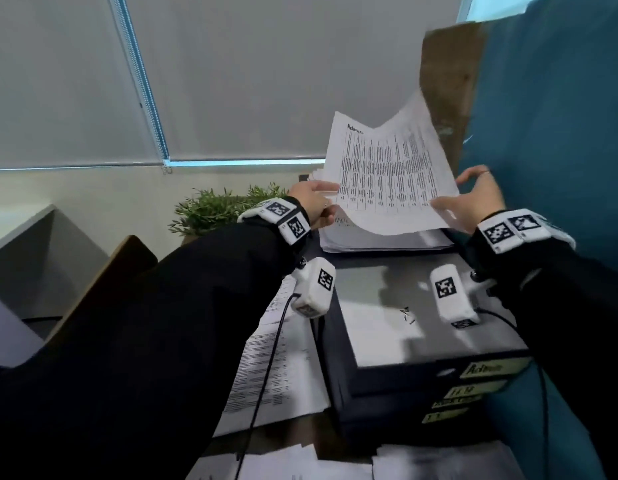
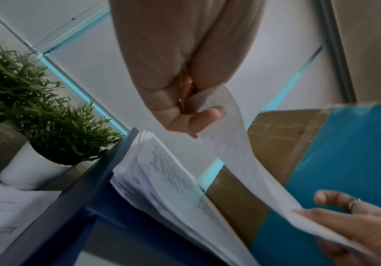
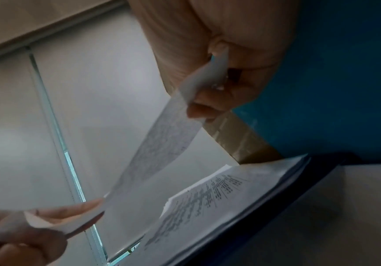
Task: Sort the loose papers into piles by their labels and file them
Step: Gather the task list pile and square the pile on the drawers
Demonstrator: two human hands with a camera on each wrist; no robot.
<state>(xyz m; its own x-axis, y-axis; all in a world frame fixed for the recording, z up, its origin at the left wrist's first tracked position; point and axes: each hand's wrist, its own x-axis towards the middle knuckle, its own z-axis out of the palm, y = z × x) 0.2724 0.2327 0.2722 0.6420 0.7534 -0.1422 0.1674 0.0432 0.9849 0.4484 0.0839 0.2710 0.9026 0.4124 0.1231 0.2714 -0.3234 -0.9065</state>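
Observation:
A printed sheet [image 1: 390, 174] headed "Admin" is held up, curved, above a stack of papers [image 1: 380, 239] lying at the back of the black drawer unit's top [image 1: 380, 278]. My left hand [image 1: 316, 202] pinches the sheet's left edge; in the left wrist view the left hand [image 2: 184, 108] grips the sheet [image 2: 241, 156] between thumb and fingers. My right hand [image 1: 473, 199] pinches the right edge; in the right wrist view the right hand [image 3: 212, 93] holds the sheet [image 3: 162, 140]. The stack [image 2: 166, 172] [image 3: 219, 194] lies below.
The drawer unit carries yellow labels on its front, the top one [image 1: 492, 368] reading "Admin". More printed sheets [image 1: 276, 362] lie on the table left of it, others [image 1: 318, 462] in front. A potted plant [image 1: 217, 209] stands behind. A blue partition [image 1: 560, 116] walls the right side.

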